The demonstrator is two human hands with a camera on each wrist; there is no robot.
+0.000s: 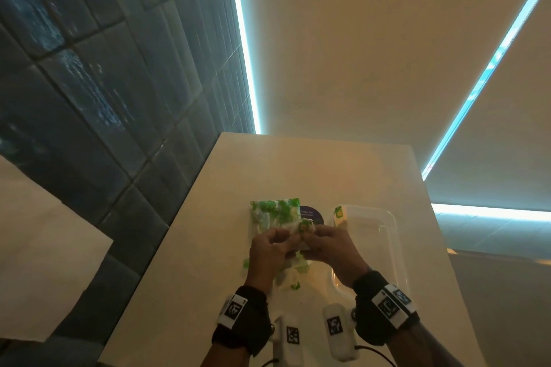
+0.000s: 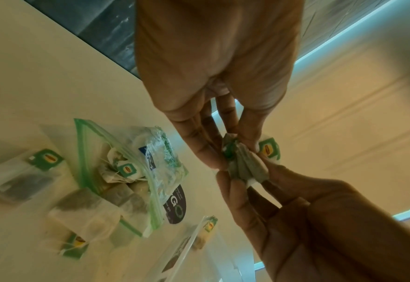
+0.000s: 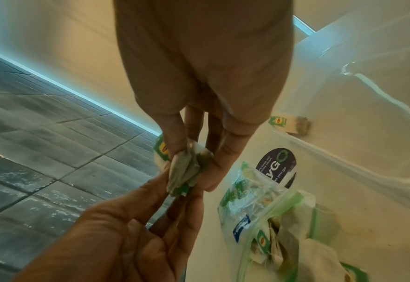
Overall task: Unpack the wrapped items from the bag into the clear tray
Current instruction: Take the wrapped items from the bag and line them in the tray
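Both hands pinch one crumpled tea bag [image 1: 302,228] with a green tag and hold it above the table. My left hand [image 1: 284,238] takes its left side and my right hand [image 1: 311,235] its right side. In the left wrist view, the left hand [image 2: 232,154] and the right hand [image 2: 247,183] meet on the tea bag [image 2: 244,166]. The right wrist view shows the same tea bag [image 3: 184,171]. The clear green-edged zip bag [image 1: 274,213] lies under the hands, mouth open, with several tea bags inside. The clear tray [image 1: 390,235] stands to the right with one tea bag [image 1: 340,214] in its far left corner.
Loose tea bags [image 2: 85,213] lie on the cream table [image 1: 208,247] near the zip bag's mouth. A dark round sticker [image 3: 278,166] sits on the table between the zip bag [image 3: 271,219] and the tray [image 3: 367,133]. Dark floor tiles drop off past the table's left edge.
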